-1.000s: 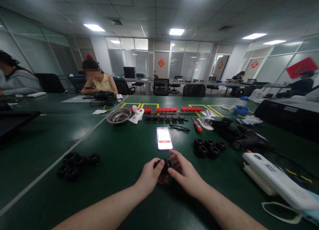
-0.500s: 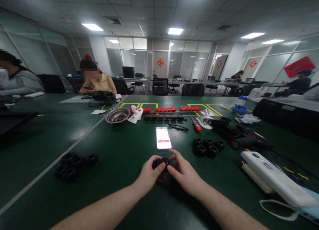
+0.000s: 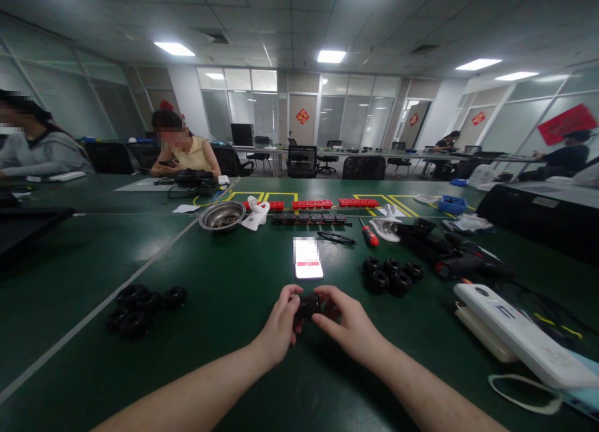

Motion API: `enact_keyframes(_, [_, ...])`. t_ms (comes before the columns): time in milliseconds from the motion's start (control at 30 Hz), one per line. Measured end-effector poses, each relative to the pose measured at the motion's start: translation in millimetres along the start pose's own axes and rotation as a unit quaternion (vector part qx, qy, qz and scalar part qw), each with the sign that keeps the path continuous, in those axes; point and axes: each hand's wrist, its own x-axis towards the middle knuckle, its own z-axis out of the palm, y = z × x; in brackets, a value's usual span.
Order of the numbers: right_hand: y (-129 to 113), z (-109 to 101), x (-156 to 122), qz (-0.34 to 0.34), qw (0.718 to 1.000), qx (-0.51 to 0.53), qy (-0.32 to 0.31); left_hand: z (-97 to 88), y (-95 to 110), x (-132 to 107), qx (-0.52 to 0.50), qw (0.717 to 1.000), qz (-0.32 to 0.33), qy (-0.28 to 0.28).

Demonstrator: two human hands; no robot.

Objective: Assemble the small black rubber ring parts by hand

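Left hand (image 3: 279, 324) grips black part (image 3: 309, 305) from the left; right hand (image 3: 349, 316) loosely holds its right end, likely steadying it.

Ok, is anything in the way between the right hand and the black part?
Nothing visible. The left hand holds the black part, and the right hand is at its right end; contact there is unclear. The phone lies beyond both hands, not between them.

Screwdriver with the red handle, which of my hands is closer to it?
Right. Your right hand is on the near side of the screwdriver, a little to its left; your left hand, holding the black part, is farther left.
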Motion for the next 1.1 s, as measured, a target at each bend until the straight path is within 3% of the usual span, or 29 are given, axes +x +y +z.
enact_keyframes(133, [9,-2,5,0.035,0.996,0.087,0.008,1.7,3,-2,-0.018,0.999,-0.005,-0.040])
enact_keyframes(233, [12,-4,6,0.011,0.996,0.092,0.004,4.0,5,0,-0.015,0.998,-0.024,-0.057])
enact_keyframes(400, [8,-4,2,-0.057,0.998,0.040,0.005,2.3,3,9,0.026,0.998,-0.050,0.024])
enact_keyframes(500, [7,-3,2,-0.059,0.998,0.038,0.005,0.5,2,9,0.027,0.998,-0.031,0.037])
enact_keyframes(633, [10,-3,4,-0.025,0.998,0.048,0.025,-1.1,2,7,-0.022,1.000,-0.016,-0.014])
enact_keyframes(767, [11,-8,7,-0.003,0.994,0.112,0.003,0.1,1,7,-0.066,0.995,0.031,-0.065])
enact_keyframes(900, [9,-11,7,-0.003,0.990,0.140,-0.011,2.3,2,5,-0.025,0.998,0.041,-0.050])
enact_keyframes(1100, [5,-8,2,0.014,0.967,0.253,-0.029,-1.7,13,-4,0.085,0.988,0.098,-0.084])
